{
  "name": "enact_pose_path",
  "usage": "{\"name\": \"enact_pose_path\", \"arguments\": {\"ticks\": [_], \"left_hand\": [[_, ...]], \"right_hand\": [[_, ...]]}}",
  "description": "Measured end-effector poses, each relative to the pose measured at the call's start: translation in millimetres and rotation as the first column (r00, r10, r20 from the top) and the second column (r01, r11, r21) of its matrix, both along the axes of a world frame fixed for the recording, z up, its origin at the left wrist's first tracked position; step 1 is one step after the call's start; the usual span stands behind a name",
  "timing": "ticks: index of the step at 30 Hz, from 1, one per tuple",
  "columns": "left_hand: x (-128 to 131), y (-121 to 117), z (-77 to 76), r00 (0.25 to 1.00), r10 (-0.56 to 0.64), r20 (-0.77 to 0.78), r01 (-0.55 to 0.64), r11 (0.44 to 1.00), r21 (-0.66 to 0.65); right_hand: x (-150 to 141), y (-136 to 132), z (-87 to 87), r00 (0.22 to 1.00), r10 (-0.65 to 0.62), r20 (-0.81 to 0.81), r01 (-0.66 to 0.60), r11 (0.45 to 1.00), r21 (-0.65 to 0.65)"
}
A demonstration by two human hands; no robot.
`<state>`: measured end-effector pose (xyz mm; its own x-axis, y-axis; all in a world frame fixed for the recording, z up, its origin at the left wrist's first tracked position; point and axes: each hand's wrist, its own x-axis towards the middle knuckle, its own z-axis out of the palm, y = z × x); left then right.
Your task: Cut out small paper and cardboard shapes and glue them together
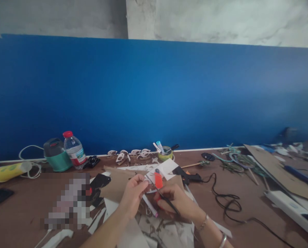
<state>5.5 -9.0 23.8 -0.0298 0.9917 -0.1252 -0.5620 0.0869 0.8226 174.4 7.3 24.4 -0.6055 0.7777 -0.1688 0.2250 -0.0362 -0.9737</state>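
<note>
My left hand [134, 193] is closed in a pinch on a small white piece [149, 181] that looks like paper. Scissors [166, 199] are in my right hand [178, 199], with the fingers wrapped round their handles. The blades point up and left toward the white piece; whether they touch it I cannot tell. Just beyond the blades are an orange-red piece [158, 180] and a white sheet [168, 168]. A pen-like stick with a pink end [150, 206] lies between my hands, above paper scraps [166, 227].
A black glue gun [188, 176] trails its cable [228, 203] to the right. White bird-like cutouts [135, 152] stand along the back near a tape roll holding pens [165, 155]. A water bottle [75, 151], phone [0, 198] and power strip [290, 210] lie farther out.
</note>
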Motion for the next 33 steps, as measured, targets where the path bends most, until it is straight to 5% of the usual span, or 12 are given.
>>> {"name": "enact_pose_path", "arguments": {"ticks": [18,33], "left_hand": [[-0.3,0.3,1.4,1.000,-0.009,-0.003,0.009,1.000,0.008],[-3.9,6.5,-12.8,1.000,-0.010,-0.012,0.010,1.000,0.024]], "right_hand": [[0.2,1.2,4.7,1.000,0.008,0.030,-0.014,0.976,0.216],[-2.9,-1.0,3.7,1.000,-0.024,0.018,0.021,0.991,0.131]]}}
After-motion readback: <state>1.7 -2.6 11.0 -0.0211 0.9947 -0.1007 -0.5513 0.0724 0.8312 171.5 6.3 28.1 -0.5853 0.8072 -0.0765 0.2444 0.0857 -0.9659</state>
